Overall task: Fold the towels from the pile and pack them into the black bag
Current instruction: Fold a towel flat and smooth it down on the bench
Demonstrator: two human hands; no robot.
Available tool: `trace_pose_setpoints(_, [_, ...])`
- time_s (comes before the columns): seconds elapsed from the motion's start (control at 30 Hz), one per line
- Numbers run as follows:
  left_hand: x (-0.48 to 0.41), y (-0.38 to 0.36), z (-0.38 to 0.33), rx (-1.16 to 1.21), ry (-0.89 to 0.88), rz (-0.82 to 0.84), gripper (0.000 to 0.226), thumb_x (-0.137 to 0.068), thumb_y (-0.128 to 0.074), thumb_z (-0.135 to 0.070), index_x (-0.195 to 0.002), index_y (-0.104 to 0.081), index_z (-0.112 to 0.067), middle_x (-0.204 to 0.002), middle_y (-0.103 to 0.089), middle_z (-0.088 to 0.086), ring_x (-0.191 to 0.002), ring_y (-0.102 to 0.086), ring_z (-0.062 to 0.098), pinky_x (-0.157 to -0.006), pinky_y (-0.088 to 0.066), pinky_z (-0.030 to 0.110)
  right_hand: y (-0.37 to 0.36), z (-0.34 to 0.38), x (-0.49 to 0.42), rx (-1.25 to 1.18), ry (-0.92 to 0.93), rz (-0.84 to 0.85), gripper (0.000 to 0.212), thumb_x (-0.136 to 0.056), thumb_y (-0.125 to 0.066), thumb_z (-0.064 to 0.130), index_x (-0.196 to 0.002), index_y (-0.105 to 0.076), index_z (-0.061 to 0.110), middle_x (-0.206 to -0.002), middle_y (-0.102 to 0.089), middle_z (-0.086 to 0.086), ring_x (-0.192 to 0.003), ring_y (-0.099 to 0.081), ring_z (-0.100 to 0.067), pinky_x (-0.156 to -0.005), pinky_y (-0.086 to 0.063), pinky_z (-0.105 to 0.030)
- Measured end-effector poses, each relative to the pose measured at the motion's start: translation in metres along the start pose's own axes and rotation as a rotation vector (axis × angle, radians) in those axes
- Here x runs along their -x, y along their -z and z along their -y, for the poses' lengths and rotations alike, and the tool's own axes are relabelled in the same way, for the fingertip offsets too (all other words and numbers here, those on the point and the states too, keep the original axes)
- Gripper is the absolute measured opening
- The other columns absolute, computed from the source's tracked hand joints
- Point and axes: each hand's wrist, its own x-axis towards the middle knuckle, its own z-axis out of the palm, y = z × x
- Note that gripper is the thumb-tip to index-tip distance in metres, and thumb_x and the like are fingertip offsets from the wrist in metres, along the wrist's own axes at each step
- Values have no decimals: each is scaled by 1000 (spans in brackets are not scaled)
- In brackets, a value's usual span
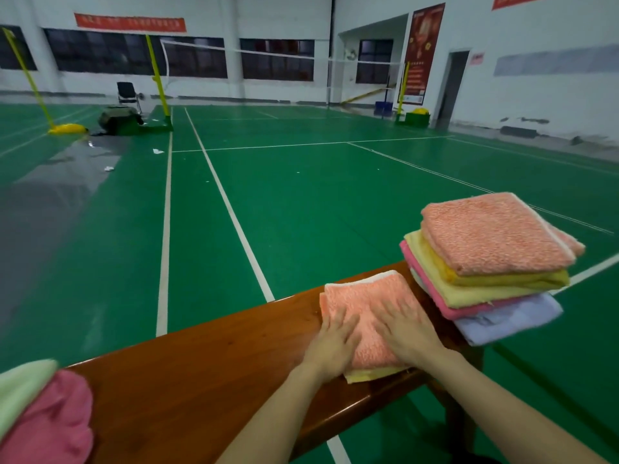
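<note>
I'm looking across a green badminton court, net strung at the far end, with a polished wooden bench running across the foreground. Both hands lie flat, fingers straight, on a folded salmon towel in the middle of the bench: left hand on its near-left part, right hand on its right. A pale yellow towel edge peeks from underneath.

Just beside it, at the bench's right end, stands a stack of folded towels: salmon on top, then yellow, pink and lilac. Its lower layers overhang the bench end, so I judge a nudge from my right forearm could tip it to the floor. Sliding the pressed towel could also drag the yellow one askew.

At the lower left, a green and a pink towel are cut off by the frame, probably the unfolded pile. I can't find the black bag; a dark bundle near the net post may be one, but it's too far to tell.
</note>
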Motion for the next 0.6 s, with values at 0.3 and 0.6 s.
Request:
trace_pose_setpoints(0.3, [44, 87, 8, -209, 120, -14, 47, -102, -28, -35, -148, -25, -24, -158, -11, 0, -145, -8, 25, -117, -13, 44, 36, 83, 10, -512, -73, -41, 48, -102, -11, 40, -149, -16, 33, -158, -8, 8, -146, -3, -24, -114, 2, -50])
trace_pose_setpoints(0.6, [231, 210, 101, -652, 509, -299, 54, -94, -46, -42, -143, -36, -20, -152, -28, 7, -142, -18, 29, -116, -13, 45, 34, 276, 53, -958, 128, 103, 55, -101, -19, 43, -141, -40, 10, -150, -35, -10, -139, -29, -27, -113, -21, -38])
